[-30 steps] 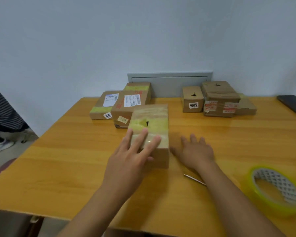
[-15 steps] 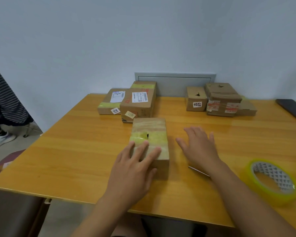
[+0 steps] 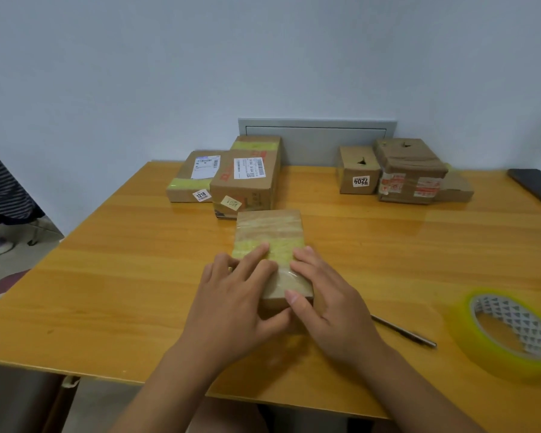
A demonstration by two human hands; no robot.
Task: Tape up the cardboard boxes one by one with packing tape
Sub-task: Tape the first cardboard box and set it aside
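A small cardboard box (image 3: 270, 228) wrapped in yellowish tape lies in the middle of the wooden table (image 3: 122, 276). My left hand (image 3: 231, 304) lies flat on its near left part, fingers straight. My right hand (image 3: 328, 301) presses on its near right part, thumb across the near edge. A roll of yellow-green packing tape (image 3: 509, 332) lies at the right, near the front edge. A thin metal tool (image 3: 403, 331), like a blade or pen, lies between the box and the roll.
Two taped boxes with labels (image 3: 244, 179) stand at the back left, three more boxes (image 3: 403, 173) at the back right. A dark phone (image 3: 537, 187) lies at the far right edge. A person in striped clothing (image 3: 0, 189) stands at the left.
My right hand has moved from the table onto the box's near right part. The left hand stays on the box. The camera has shifted, so the box looks closer.
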